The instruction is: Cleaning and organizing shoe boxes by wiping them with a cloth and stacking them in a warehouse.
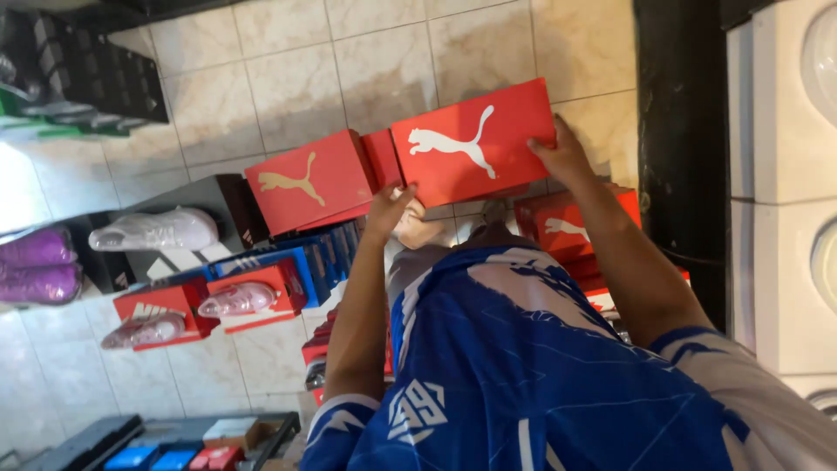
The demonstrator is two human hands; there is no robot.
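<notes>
We are holding the red cardboard shoebox (pixel 475 144) between the left hand (pixel 390 207) and right hand (pixel 562 155), both closed on its ends; it is probably best keeping it level, above the other red box (pixel 309 181)

We list: red shoebox with gold emblem (pixel 307 181); pale wrapped sneaker (pixel 155 231); purple wrapped shoes (pixel 37 264); blue shoeboxes (pixel 324 253); tiled floor (pixel 288 70).

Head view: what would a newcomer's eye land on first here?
First, the red shoebox held up mid-frame, left hand at its lower corner, right hand on its right edge. Next, a second red shoebox just left of it, then wrapped pale sneakers displayed at left.
</notes>
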